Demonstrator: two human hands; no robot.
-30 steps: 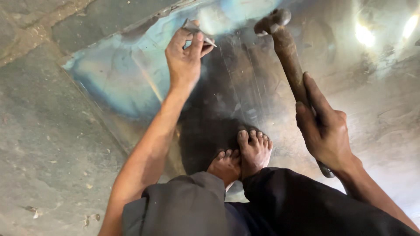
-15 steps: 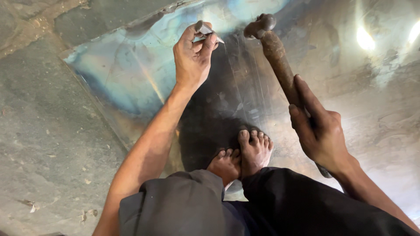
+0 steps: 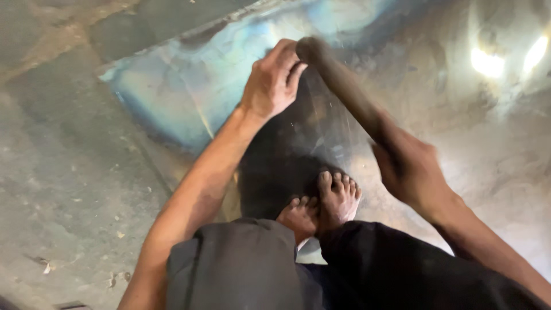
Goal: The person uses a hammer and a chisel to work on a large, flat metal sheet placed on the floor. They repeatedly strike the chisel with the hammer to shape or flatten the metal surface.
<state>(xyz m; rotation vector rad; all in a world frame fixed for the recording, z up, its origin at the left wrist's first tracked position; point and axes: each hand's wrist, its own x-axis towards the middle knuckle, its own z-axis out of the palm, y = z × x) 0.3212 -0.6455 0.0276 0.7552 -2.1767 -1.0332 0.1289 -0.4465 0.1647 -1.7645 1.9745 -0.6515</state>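
1. As seen from the head view, a hammer [image 3: 344,86] was held in the right hand [image 3: 410,169], which was clamped on the lower end of the handle. The head end was blurred and lay touching, or just beside, the knuckles of the left hand [image 3: 272,80].
2. Handling of the hammer was judged as follows: stiff, fairly heavy at the head, light along the shaft. The grip looked best taken low on the handle, where it was already held. The surface appeared rough and brown, so little slip was expected.
3. Appearance of the hammer: a long, rounded, rust-brown handle, running diagonally from lower right to upper left; the head could not be made out clearly.
4. The left hand was recorded as curled shut, fingers bent under, resting on the metal sheet [image 3: 172,97]. Whether a small tool was pinched inside it could not be told, since the fingers hid it.
5. The metal sheet was noted as flat, thin-looking and stiff, lying on the floor [image 3: 63,183], with blue and straw heat tints near its upper left edge and a darker, scratched grey area in the middle. Its edges were judged likely to be sharp.
6. Two bare feet [image 3: 324,204] were set on the sheet, just below the hands, with dark trousers [image 3: 379,270] and a grey garment [image 3: 235,264] nearest the camera.
7. Bright reflections [image 3: 488,60] were recorded at the upper right.
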